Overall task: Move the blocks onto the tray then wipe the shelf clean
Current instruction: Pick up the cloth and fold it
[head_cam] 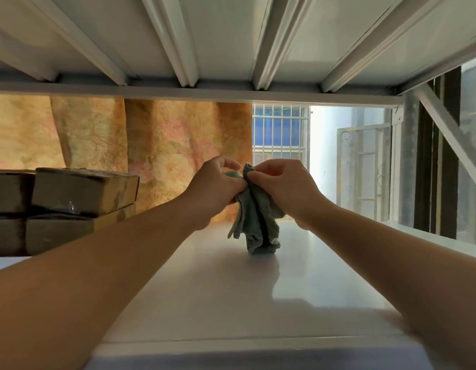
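Observation:
A grey-green cloth (258, 225) hangs bunched over the white shelf (231, 289), and its lower end touches the shelf surface. My left hand (215, 182) and my right hand (282, 185) both pinch the cloth's top edge, close together near the middle of the shelf. Both arms reach in from the front. No tray and no small blocks are in view.
Stacked brown boxes (79, 193) sit on the shelf at the left. The ribbed underside of the upper shelf (231, 44) is close overhead. A diagonal brace (450, 140) crosses the right side. A patterned curtain (151, 145) and a barred window (279, 134) lie behind.

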{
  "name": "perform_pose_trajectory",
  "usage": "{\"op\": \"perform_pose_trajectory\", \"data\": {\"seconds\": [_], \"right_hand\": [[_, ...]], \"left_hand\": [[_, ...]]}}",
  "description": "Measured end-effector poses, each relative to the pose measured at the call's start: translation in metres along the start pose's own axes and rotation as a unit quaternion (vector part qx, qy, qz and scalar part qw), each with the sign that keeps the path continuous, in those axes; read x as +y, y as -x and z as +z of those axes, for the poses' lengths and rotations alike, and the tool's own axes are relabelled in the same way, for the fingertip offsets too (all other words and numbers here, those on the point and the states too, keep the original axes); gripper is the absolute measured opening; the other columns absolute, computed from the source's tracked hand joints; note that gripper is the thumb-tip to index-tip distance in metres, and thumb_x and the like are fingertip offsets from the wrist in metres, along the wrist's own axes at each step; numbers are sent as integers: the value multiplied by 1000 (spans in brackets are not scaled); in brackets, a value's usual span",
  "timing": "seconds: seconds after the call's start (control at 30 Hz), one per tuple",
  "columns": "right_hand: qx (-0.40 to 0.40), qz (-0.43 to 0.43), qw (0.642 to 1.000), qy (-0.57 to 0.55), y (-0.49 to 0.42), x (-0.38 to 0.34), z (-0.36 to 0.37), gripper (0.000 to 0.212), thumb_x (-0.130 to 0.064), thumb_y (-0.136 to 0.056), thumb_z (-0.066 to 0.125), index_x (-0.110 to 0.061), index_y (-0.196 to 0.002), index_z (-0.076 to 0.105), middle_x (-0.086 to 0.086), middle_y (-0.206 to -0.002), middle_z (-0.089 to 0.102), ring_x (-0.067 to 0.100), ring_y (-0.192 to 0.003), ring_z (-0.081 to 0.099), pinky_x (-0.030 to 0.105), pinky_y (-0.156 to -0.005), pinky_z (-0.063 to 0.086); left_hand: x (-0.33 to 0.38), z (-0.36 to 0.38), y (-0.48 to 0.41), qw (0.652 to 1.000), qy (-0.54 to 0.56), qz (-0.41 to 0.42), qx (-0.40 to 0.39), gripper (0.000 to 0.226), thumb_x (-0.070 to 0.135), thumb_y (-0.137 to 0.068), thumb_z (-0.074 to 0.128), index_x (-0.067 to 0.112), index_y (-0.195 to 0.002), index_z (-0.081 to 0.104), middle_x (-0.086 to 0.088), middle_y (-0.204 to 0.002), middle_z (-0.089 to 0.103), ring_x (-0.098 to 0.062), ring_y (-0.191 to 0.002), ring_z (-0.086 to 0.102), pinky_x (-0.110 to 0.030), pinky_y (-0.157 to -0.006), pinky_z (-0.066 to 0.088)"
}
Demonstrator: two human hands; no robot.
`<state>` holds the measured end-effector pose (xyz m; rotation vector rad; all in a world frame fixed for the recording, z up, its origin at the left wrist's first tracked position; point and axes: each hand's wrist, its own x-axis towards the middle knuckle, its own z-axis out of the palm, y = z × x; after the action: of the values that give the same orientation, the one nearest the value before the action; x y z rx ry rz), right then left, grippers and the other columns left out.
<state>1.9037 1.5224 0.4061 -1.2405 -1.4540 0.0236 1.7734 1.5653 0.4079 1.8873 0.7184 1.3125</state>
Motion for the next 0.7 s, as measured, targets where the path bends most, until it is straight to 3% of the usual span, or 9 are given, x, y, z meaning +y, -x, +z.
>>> {"op": "perform_pose_trajectory", "data": {"seconds": [0.13,0.23,0.33,0.43,0.6,0.7], "right_hand": [[-35,-13,999,10,5,-2,2,14,-24,-86,64,-21,-92,76,-7,-77,71,13,-78,67,32,-76,57],[-22,-31,999,23,5,-3,1,16,-23,-86,64,-19,-93,77,-9,-75,69,9,-74,64,25,-70,51],[29,-36,999,16,3,-5,1,14,-22,-87,63,-17,-92,76,-10,-74,67,10,-74,64,28,-74,53],[47,-44,998,23,3,-6,2,14,-20,-88,62,-16,-93,75,-9,-76,68,12,-80,66,32,-83,55],[-19,-39,999,24,8,-6,4,14,-23,-86,63,-20,-91,76,-3,-83,73,13,-81,67,29,-79,56],[-63,-14,998,1,9,-5,5,19,-19,-88,58,-22,-92,76,0,-81,71,18,-79,64,41,-84,57]], "left_hand": [[0,0,1,1000,10,-4,0,35,0,-82,59,17,-111,50,-15,-112,57,-29,-98,62,-37,-81,57],[0,-2,2,999,34,-19,-9,42,0,-84,59,16,-120,45,-13,-117,56,-26,-100,61,-30,-72,57],[2,-3,3,998,54,-30,-11,39,-2,-87,56,17,-119,44,-12,-116,57,-26,-100,62,-27,-69,58],[2,-3,4,998,53,-32,-15,33,-2,-87,54,17,-113,46,-13,-110,60,-22,-89,65,-24,-60,59],[1,-2,4,998,48,-38,-25,21,0,-89,51,19,-99,52,-11,-98,63,-17,-75,67,-20,-50,56],[-1,-3,3,998,36,-53,-26,20,3,-92,44,10,-107,57,-8,-86,64,-16,-68,65,-22,-49,54]]}}
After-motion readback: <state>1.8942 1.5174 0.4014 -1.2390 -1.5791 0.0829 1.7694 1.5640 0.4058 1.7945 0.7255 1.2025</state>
